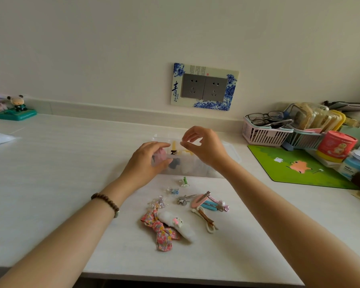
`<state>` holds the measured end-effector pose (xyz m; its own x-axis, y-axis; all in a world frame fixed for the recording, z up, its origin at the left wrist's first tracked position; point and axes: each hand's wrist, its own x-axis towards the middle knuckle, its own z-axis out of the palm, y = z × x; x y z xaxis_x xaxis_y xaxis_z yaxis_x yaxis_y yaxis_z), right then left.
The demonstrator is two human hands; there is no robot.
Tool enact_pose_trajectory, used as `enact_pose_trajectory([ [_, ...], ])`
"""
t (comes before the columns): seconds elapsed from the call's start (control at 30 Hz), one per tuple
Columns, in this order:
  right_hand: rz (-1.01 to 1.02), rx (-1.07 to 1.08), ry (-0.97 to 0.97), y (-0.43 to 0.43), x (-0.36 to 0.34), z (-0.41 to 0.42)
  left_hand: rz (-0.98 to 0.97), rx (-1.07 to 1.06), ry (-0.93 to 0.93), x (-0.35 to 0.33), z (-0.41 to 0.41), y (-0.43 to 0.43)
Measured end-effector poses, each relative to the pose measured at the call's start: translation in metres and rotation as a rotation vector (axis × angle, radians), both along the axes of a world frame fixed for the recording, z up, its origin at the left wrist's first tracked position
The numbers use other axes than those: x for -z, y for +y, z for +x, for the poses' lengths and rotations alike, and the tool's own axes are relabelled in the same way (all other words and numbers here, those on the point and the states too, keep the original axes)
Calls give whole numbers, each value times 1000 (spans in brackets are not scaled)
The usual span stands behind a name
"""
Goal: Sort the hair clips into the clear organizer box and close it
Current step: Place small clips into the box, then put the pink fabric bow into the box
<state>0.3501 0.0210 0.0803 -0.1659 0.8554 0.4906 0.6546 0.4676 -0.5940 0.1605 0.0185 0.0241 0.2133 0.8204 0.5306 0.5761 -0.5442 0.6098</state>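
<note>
Brightness: even, soft, daylight-like; slightly warm cast; nothing blown out.
Source: diffuse, direction unclear.
Shadows: faint, soft-edged under the forearms and beside the hair clips on the desk.
Glare: mild sheen on the clear organizer box, blurring its walls.
Sharpness: soft overall, compression smear on small details.
Distortion: wide-angle curve in the skirting and desk edge; stretched near the corners.

Both forearms are bare. Behind the left hand, the wrist carries a bracelet of round dark-brown beads, one pale.
</note>
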Motion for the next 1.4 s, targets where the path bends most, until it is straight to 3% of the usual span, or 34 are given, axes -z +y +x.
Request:
enact_pose_trajectory([
  [0.1, -98, -211, 10, -30, -3, 2, -37, 20, -3, -1, -1, 0],
  [0.23, -364, -437, -193, -75, 6, 3, -33, 17, -2, -1, -1, -2],
  [0.43, -483, -430, -391, -95, 20, -3, -37, 19, 21, -2, 0, -5],
  [0.6, -471, -432, -414, -97, 24, -7, -13, 47, 47, -1, -2, -4],
  [0.8, -478, -497, -130, -85, 16, 2, -2, 45, 47, 1, -2, -2],
  [0.87, -465, -462, 49, -72, 11, 8, -8, 50, 32, 1, -2, -1],
  [0.97, -348, -297, 356, -47, 0, 12, 63, 45, 68, 0, 0, 0],
  [1.13, -81, 16, 484, -6, -16, 14, 75, 35, 103, 0, 1, 0],
  [1.23, -78, 72, 364, 14, -13, 12, 71, 39, 106, 0, 1, 0],
  [1.33, -213, 77, 109, 23, -7, 8, 75, 38, 100, -1, 3, 1],
  [1.4, -186, 82, -86, 25, -2, 9, 75, 36, 105, -1, 3, 1],
])
